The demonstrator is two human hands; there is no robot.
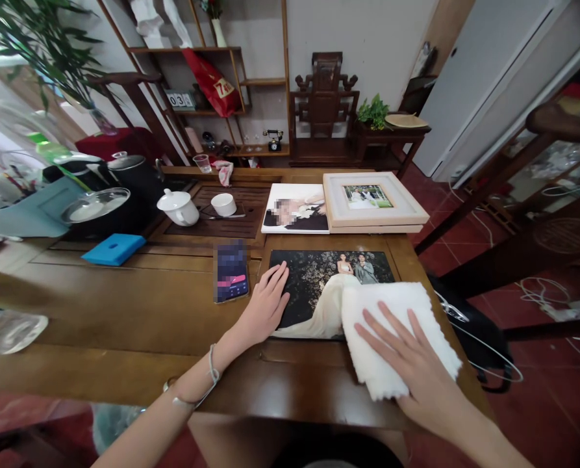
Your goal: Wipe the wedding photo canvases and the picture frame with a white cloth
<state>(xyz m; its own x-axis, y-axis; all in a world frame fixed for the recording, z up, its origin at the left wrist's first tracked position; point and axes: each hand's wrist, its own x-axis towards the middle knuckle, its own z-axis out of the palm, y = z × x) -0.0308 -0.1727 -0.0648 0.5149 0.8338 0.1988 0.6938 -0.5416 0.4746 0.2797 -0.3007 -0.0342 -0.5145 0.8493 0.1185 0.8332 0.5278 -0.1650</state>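
A dark wedding photo panel (319, 276) lies flat on the wooden table (124, 312) in front of me. My left hand (265, 305) rests flat on the panel's left edge, fingers stretched out. My right hand (406, 354) lies flat with spread fingers on a white cloth (391, 312) that covers the panel's lower right corner. A phone (231, 272) with a lit screen lies just left of the panel.
Behind the panel lie another photo print (295, 208) and a light-framed picture (372, 200). A tea tray holds a white teapot (178, 208) and cup (223, 204). A blue box (113, 249), kettle and glass lid sit left. Cables lie on the red floor at right.
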